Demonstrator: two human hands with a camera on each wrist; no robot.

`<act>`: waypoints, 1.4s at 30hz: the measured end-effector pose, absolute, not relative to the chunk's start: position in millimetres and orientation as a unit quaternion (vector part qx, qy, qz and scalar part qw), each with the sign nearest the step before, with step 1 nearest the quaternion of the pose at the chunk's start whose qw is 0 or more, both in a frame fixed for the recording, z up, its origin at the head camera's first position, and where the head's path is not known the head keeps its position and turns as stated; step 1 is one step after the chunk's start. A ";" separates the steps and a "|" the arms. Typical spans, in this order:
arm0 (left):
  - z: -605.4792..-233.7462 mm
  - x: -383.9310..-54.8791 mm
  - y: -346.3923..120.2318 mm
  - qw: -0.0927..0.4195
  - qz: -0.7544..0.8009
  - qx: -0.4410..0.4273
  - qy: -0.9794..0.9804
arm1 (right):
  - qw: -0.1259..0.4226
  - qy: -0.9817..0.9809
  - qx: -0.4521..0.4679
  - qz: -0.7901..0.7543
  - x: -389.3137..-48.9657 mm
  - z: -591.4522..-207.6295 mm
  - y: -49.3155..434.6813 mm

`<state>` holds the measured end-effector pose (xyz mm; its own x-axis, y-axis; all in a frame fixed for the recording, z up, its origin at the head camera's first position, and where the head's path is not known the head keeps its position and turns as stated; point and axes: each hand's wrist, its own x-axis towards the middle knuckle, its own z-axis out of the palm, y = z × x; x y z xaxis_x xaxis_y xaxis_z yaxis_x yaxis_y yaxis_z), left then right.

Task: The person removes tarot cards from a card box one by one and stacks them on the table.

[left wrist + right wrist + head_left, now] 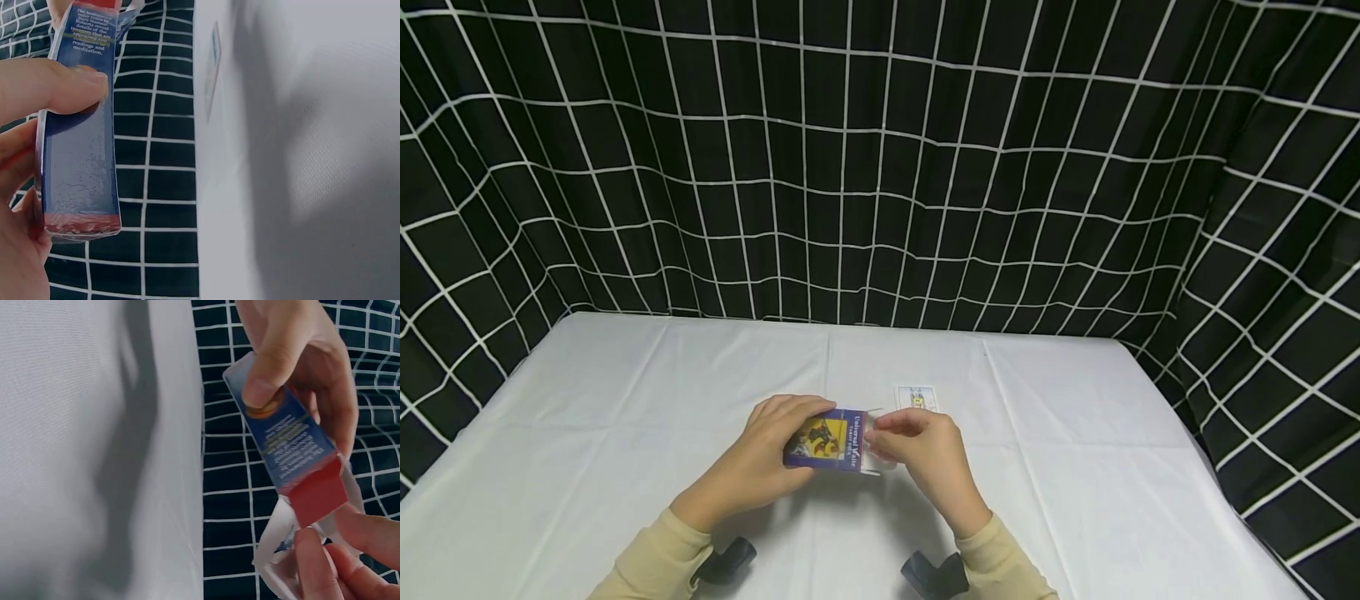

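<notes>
A blue tarot card box (823, 439) with a yellow picture is held above the white table, its end with white flaps toward the right. My left hand (775, 442) grips the box by its long edges, the thumb (81, 90) pressing the narrow blue side. At the opened end, my right hand (928, 446) has thumb and fingers close together at a white flap (278, 534), which it appears to pinch. Its fingers (315, 565) partly cover the opening, so the inside is mostly hidden. Just beyond the right hand, a tarot card (917, 396) lies on the table, partly covered by it.
A white cloth covers the table (625, 417), with fold lines across it. Black curtains with a white grid (865, 167) hang behind the table and at both sides. Dark wrist mounts (726, 562) sit under both sleeves.
</notes>
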<state>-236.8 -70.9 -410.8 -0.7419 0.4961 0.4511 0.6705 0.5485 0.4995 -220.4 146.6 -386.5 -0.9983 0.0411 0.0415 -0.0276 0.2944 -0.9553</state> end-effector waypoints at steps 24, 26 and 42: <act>-409.1 -234.5 -70.7 0.141 -0.334 -0.340 -0.867 | 0.033 -0.819 -0.011 0.573 -221.5 -383.4 154.1; -407.8 -235.5 -71.9 0.143 -0.331 -0.338 -0.869 | 0.034 -0.815 -0.004 0.579 -221.8 -380.7 156.2; -405.0 -235.1 -73.3 0.142 -0.329 -0.329 -0.874 | 0.022 -0.812 0.004 0.583 -228.0 -372.5 172.1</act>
<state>-235.1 -73.3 -405.0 -0.7435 0.4815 0.4641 0.6680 0.5671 0.4818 -228.0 172.1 -372.5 -0.9990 0.0179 0.0403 -0.0325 0.3209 -0.9465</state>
